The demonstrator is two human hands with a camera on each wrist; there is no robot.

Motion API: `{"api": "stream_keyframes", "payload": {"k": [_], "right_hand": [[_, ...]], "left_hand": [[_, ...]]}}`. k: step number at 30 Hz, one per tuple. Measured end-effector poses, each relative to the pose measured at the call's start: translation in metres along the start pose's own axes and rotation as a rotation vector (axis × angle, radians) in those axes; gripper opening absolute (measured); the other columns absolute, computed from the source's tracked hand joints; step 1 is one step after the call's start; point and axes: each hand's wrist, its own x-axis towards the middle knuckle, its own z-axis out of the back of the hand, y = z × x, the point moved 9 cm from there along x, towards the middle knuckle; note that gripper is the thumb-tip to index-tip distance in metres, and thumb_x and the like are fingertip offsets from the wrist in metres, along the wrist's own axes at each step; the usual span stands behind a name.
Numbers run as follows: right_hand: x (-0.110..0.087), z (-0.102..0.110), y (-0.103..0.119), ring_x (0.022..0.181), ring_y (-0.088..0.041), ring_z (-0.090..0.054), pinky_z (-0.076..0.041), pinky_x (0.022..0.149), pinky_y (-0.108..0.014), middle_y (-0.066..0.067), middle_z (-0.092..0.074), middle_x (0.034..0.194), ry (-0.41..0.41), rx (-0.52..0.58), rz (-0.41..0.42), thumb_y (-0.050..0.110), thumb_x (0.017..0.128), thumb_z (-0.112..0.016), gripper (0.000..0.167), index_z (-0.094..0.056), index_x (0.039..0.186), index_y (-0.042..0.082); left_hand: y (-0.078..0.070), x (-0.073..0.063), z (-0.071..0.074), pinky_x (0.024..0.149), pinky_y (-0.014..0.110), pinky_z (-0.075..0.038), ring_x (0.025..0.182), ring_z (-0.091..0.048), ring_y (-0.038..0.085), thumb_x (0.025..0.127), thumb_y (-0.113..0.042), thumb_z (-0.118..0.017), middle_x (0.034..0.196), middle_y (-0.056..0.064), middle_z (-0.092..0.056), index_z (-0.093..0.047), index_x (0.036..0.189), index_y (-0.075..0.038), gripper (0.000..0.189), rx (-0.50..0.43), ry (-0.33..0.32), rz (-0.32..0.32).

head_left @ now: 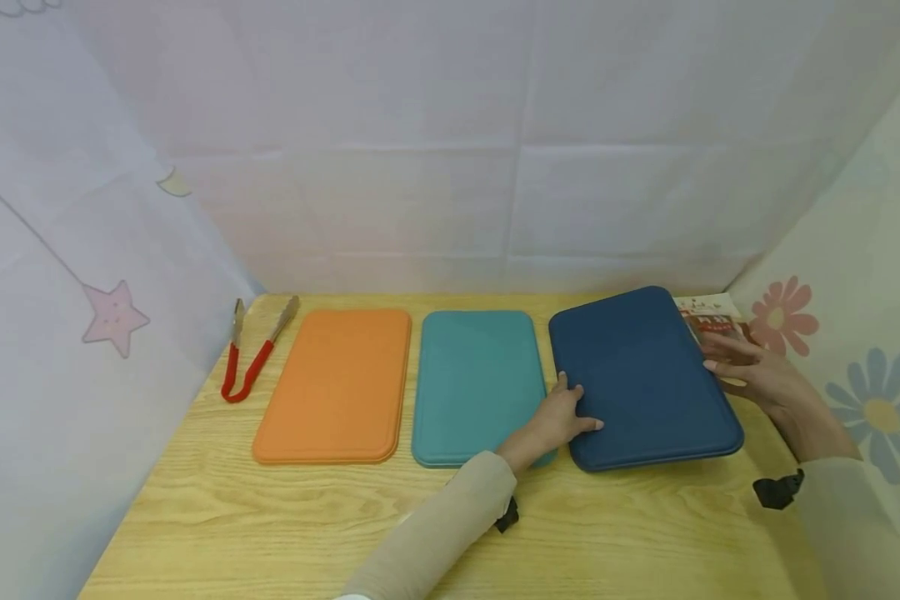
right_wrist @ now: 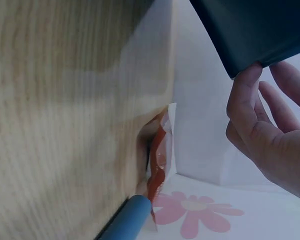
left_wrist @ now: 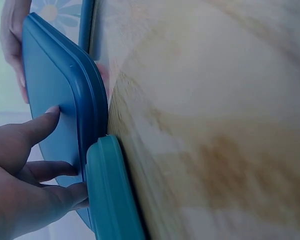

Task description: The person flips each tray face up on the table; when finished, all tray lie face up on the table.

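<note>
A dark blue rectangular lid (head_left: pixel 641 375) is tilted, its right side raised off the table. My left hand (head_left: pixel 555 425) rests on its left edge, fingers spread, thumb on the top face; in the left wrist view the fingertips lie beside the teal lidded box (left_wrist: pixel 112 190). My right hand (head_left: pixel 757 375) holds the raised right edge; in the right wrist view its fingers meet the lid's underside near a corner (right_wrist: pixel 240 60). Lower down, another blue rim (right_wrist: pixel 127 220) shows near the tabletop; most of it is hidden.
The teal box (head_left: pixel 476 383) and an orange one (head_left: pixel 337 383) lie in a row to the left. Red-handled tongs (head_left: pixel 247 367) lie at the far left. A red and white packet (head_left: pixel 708 312) sits at the back right. Cloth walls (head_left: pixel 390 208) close off back and sides.
</note>
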Motion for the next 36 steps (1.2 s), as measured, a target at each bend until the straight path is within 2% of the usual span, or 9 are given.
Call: {"api": "stream_keyframes", "payload": {"k": [2, 5, 9, 14, 20, 23, 27, 31, 36], "right_hand": [[0.000, 0.000, 0.006, 0.100, 0.015, -0.052, -0.049, 0.078, -0.015, 0.025, -0.048, 0.122, 0.016, 0.003, 0.022, 0.016, 0.099, -0.056, 0.067, -0.020, 0.155, 0.024], [0.000, 0.000, 0.013, 0.100, 0.013, -0.054, -0.050, 0.078, -0.015, 0.029, -0.052, 0.116, 0.045, 0.030, 0.048, 0.012, 0.099, -0.055, 0.069, -0.016, 0.156, 0.022], [-0.001, -0.003, 0.024, 0.105, 0.012, -0.053, -0.050, 0.080, -0.016, 0.025, -0.049, 0.125, 0.084, 0.020, 0.086, 0.010, 0.099, -0.054, 0.068, -0.019, 0.156, 0.021], [-0.002, -0.007, 0.040, 0.112, 0.016, -0.046, -0.049, 0.083, -0.016, 0.018, -0.037, 0.140, 0.127, -0.056, 0.129, 0.009, 0.101, -0.051, 0.063, -0.021, 0.155, 0.017], [-0.003, -0.009, 0.050, 0.111, 0.012, -0.050, -0.052, 0.082, -0.021, 0.022, -0.040, 0.131, 0.143, -0.038, 0.134, 0.006, 0.100, -0.051, 0.064, -0.019, 0.155, 0.010], [-0.003, -0.009, 0.050, 0.109, 0.010, -0.052, -0.052, 0.083, -0.023, 0.025, -0.042, 0.130, 0.143, -0.030, 0.121, 0.007, 0.100, -0.051, 0.062, -0.022, 0.155, 0.011], [-0.006, -0.009, 0.049, 0.110, 0.009, -0.053, -0.052, 0.083, -0.023, 0.028, -0.046, 0.129, 0.159, 0.013, 0.115, 0.007, 0.101, -0.049, 0.058, -0.025, 0.154, 0.009], [-0.007, -0.010, 0.052, 0.110, 0.009, -0.054, -0.052, 0.083, -0.022, 0.027, -0.049, 0.129, 0.171, 0.038, 0.121, 0.006, 0.102, -0.048, 0.059, -0.022, 0.154, 0.009], [-0.008, -0.013, 0.063, 0.109, 0.011, -0.052, -0.054, 0.082, -0.025, 0.028, -0.047, 0.128, 0.136, -0.022, 0.128, 0.010, 0.102, -0.049, 0.062, -0.019, 0.156, 0.016]], "left_hand": [[0.001, -0.001, 0.001, 0.107, 0.032, -0.037, 0.142, -0.026, 0.026, 0.089, -0.040, -0.068, 0.158, 0.019, -0.014, -0.040, 0.147, -0.006, 0.073, -0.020, 0.000, 0.004], [0.003, -0.002, 0.002, 0.107, 0.033, -0.038, 0.142, -0.028, 0.027, 0.089, -0.040, -0.067, 0.158, 0.017, -0.015, -0.039, 0.147, -0.006, 0.073, -0.036, 0.001, 0.003], [0.005, -0.003, 0.000, 0.106, 0.033, -0.038, 0.141, -0.030, 0.026, 0.089, -0.042, -0.066, 0.158, 0.015, -0.016, -0.038, 0.148, -0.008, 0.073, -0.056, 0.014, -0.002], [0.006, -0.004, 0.000, 0.107, 0.034, -0.038, 0.141, -0.029, 0.027, 0.090, -0.041, -0.066, 0.159, 0.014, -0.016, -0.036, 0.150, -0.012, 0.073, -0.107, 0.024, -0.012], [0.007, -0.005, 0.001, 0.107, 0.034, -0.038, 0.142, -0.029, 0.026, 0.091, -0.041, -0.065, 0.159, 0.012, -0.016, -0.035, 0.151, -0.017, 0.071, -0.163, 0.027, -0.025], [0.005, -0.007, 0.000, 0.107, 0.035, -0.037, 0.142, -0.027, 0.026, 0.091, -0.042, -0.064, 0.159, 0.012, -0.015, -0.034, 0.151, -0.018, 0.072, -0.138, 0.042, -0.049], [0.001, -0.010, -0.005, 0.108, 0.036, -0.037, 0.143, -0.025, 0.026, 0.089, -0.044, -0.066, 0.160, 0.011, -0.013, -0.030, 0.153, -0.022, 0.076, -0.097, 0.093, -0.091], [-0.001, -0.013, -0.009, 0.108, 0.037, -0.036, 0.144, -0.023, 0.026, 0.088, -0.043, -0.068, 0.160, 0.009, -0.012, -0.028, 0.153, -0.023, 0.080, -0.115, 0.115, -0.108], [-0.002, -0.017, -0.008, 0.109, 0.038, -0.035, 0.144, -0.022, 0.024, 0.088, -0.043, -0.069, 0.160, 0.008, -0.014, -0.029, 0.153, -0.024, 0.079, -0.168, 0.103, -0.117]]}}
